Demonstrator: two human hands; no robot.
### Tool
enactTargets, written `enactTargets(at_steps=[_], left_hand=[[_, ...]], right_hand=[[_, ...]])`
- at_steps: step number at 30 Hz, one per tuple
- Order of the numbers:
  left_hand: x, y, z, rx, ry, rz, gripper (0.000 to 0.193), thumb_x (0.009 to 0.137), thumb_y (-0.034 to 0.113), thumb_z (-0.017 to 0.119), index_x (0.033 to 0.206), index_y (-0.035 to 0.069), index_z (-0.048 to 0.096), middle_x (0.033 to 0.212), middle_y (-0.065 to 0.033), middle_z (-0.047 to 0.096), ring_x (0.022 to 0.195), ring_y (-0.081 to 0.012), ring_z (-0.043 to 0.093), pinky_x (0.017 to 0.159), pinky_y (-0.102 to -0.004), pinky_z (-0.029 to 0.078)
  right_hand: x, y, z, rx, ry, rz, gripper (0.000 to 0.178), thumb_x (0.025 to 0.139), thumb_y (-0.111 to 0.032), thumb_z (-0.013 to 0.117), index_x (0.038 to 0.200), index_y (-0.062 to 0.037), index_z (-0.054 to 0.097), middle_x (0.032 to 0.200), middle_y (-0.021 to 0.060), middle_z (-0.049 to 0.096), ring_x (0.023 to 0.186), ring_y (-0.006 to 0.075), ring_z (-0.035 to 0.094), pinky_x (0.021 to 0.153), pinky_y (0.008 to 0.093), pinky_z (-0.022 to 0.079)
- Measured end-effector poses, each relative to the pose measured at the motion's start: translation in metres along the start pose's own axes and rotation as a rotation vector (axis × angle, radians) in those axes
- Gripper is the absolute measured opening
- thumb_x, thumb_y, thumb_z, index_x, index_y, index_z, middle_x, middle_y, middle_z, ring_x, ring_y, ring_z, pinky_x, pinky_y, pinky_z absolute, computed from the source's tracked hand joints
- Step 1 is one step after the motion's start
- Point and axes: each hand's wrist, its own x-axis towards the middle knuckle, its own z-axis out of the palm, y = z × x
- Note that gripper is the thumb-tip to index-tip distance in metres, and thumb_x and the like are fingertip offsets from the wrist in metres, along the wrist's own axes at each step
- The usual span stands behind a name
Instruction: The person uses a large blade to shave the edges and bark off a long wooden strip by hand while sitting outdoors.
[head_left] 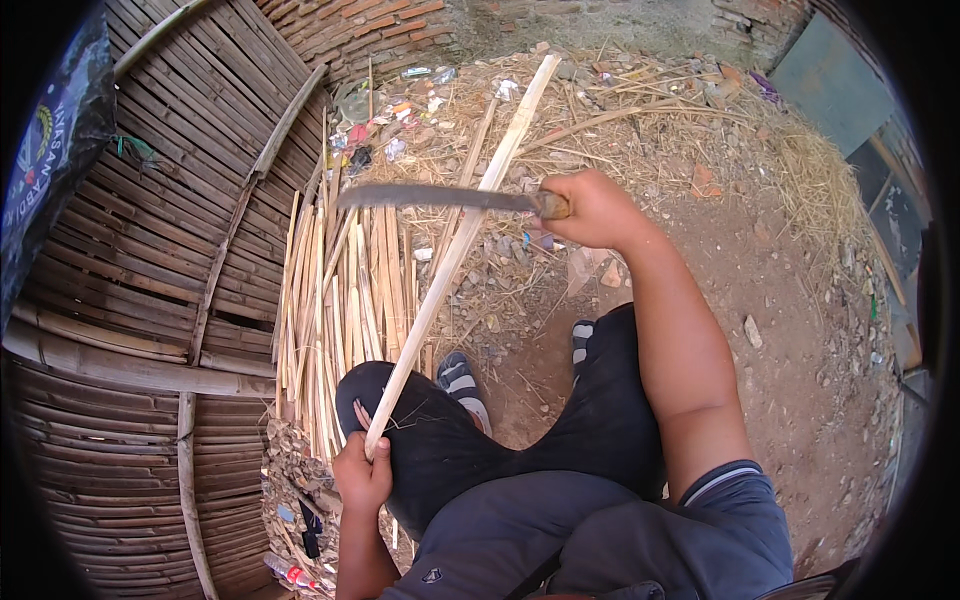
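Observation:
My left hand [363,476] is closed around the near end of a long pale bamboo strip [440,290], beside my left knee. The strip slants up and away to the right, its far end over the littered ground. In my right hand [592,208] is the wooden handle of a machete [440,197], held out ahead of me. Its dark curved blade points left and lies across the strip; whether the edge touches the strip I cannot tell. Many split bamboo strips [352,310] lie in a pile left of my legs.
A slatted bamboo wall [200,180] rises on the left, with a brick wall [370,38] at the back. Shavings and scattered rubbish [395,125] cover the ground ahead. Dry straw [815,190] lies at the right, near a grey panel [832,85]. A plastic bottle [290,572] lies at lower left.

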Motion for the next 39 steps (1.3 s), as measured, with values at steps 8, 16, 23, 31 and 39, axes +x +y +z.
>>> enactTargets(at_steps=[8, 16, 23, 31, 39], left_hand=[[0.0, -0.001, -0.003, -0.037, 0.0, 0.028, 0.041, 0.102, 0.041, 0.07, 0.087, 0.003, 0.062, 0.064, -0.0155, 0.06, 0.058, -0.0338, 0.063, 0.057, -0.0431, 0.047], [0.002, -0.004, -0.001, -0.061, -0.014, 0.025, 0.04, 0.102, 0.04, 0.07, 0.089, 0.003, 0.063, 0.064, -0.0154, 0.06, 0.056, -0.0305, 0.062, 0.056, -0.0415, 0.047], [-0.001, -0.006, -0.004, -0.026, -0.007, 0.018, 0.042, 0.102, 0.042, 0.069, 0.089, 0.003, 0.063, 0.064, -0.0147, 0.06, 0.056, -0.0297, 0.061, 0.056, -0.0405, 0.047], [0.003, -0.001, -0.004, -0.081, -0.005, 0.044, 0.04, 0.102, 0.038, 0.069, 0.085, 0.003, 0.06, 0.062, -0.0128, 0.056, 0.053, -0.0264, 0.056, 0.054, -0.04, 0.044], [0.001, -0.004, -0.005, -0.084, -0.018, 0.008, 0.041, 0.103, 0.039, 0.07, 0.085, 0.003, 0.059, 0.062, -0.0128, 0.055, 0.053, -0.0259, 0.055, 0.054, -0.04, 0.044]], right_hand=[[0.007, 0.02, -0.016, 0.141, 0.099, 0.224, 0.03, 0.084, -0.032, 0.085, 0.102, -0.0087, 0.077, 0.082, 0.0139, 0.073, 0.083, 0.0331, 0.073, 0.074, 0.0452, 0.054], [-0.003, 0.009, -0.008, 0.063, 0.147, 0.059, 0.026, 0.082, -0.028, 0.083, 0.099, -0.01, 0.075, 0.083, 0.0149, 0.073, 0.083, 0.0357, 0.073, 0.073, 0.0463, 0.054], [0.004, -0.001, -0.013, 0.06, 0.056, 0.113, 0.025, 0.083, -0.026, 0.083, 0.101, -0.0096, 0.076, 0.087, 0.0148, 0.074, 0.085, 0.0344, 0.074, 0.074, 0.0453, 0.054], [0.002, 0.02, -0.013, 0.162, 0.254, 0.184, 0.028, 0.086, -0.025, 0.083, 0.106, -0.0068, 0.076, 0.089, 0.0174, 0.075, 0.086, 0.0341, 0.075, 0.078, 0.0429, 0.057], [0.002, -0.028, 0.006, -0.126, -0.005, -0.148, 0.016, 0.079, -0.017, 0.078, 0.093, -0.0098, 0.073, 0.083, 0.0153, 0.073, 0.082, 0.0385, 0.072, 0.075, 0.0496, 0.056]])
